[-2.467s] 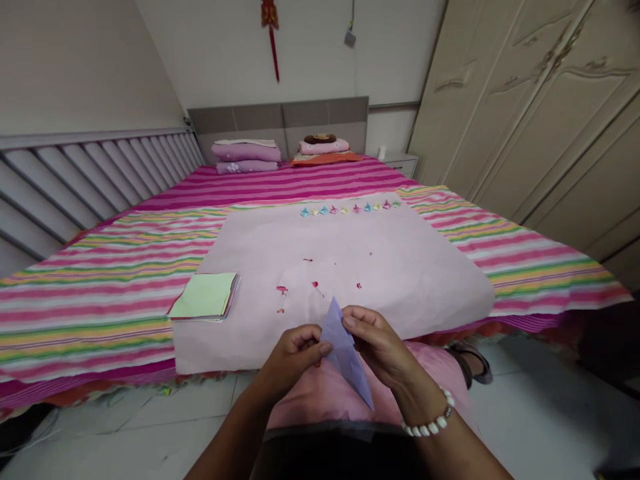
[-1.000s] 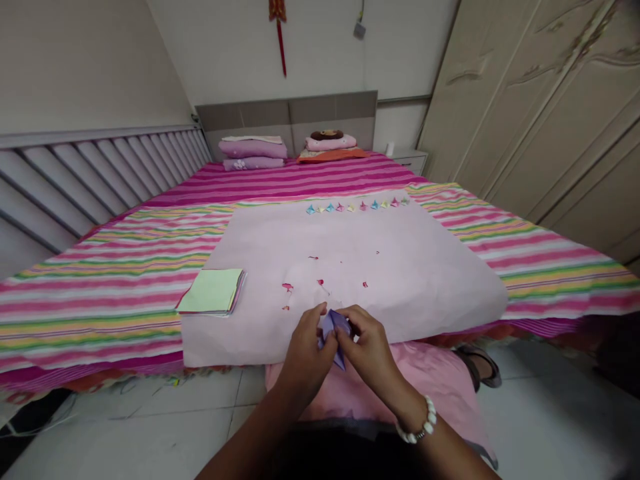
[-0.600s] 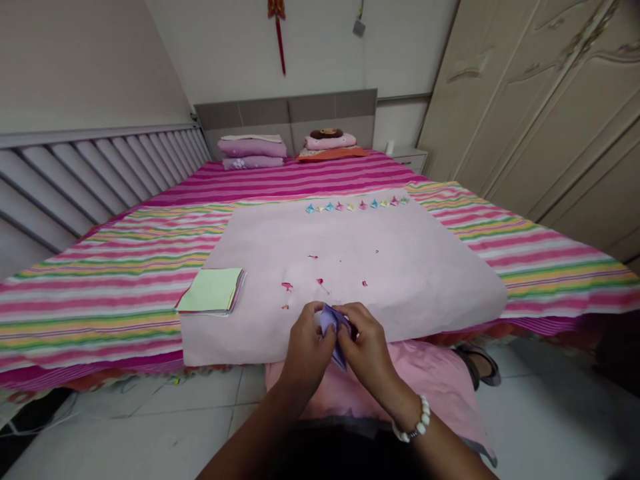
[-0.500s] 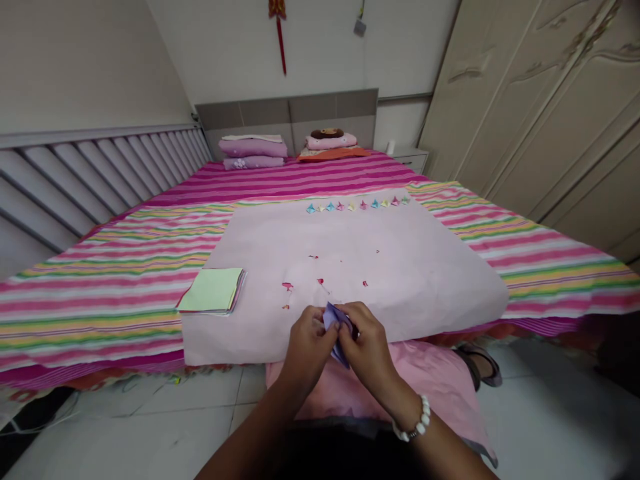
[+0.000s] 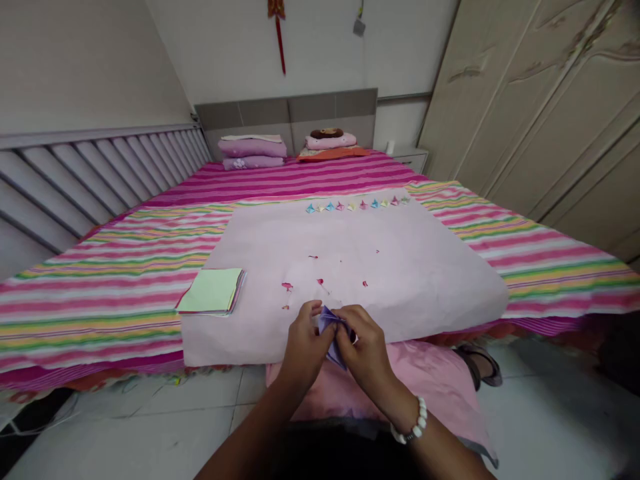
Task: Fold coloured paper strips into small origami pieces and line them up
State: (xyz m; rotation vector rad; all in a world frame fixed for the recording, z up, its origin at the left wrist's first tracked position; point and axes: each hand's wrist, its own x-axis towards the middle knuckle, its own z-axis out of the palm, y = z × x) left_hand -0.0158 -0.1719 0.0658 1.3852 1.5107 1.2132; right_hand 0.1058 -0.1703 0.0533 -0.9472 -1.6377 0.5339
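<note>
A small folded sheet of purple paper (image 5: pixel 336 353) is between my two hands, just over the near edge of the white sheet. My left hand (image 5: pixel 304 347) pinches its left side with the thumb, the other fingers loosely curled and partly raised. On the opposite side, my right hand (image 5: pixel 366 343) grips it between thumb and fingers; a white bead bracelet (image 5: pixel 417 421) is on that wrist. The fingers cover part of the folds. A stack of coloured paper (image 5: pixel 210 291), light green on top, lies to the left.
A large white sheet (image 5: pixel 260 243) covers part of the striped bed. Several small folded paper pieces (image 5: pixel 363 205) stand in a row along its far edge. Small red marks or holes dot its middle. A pink cushion (image 5: pixel 425 380) rests below my hands, near a foot in a shoe (image 5: pixel 480 367).
The purple paper has shifted slightly left and its folds are spread a little wider. My left fingers have lifted and loosened around it; the right hand keeps its pinch.
</note>
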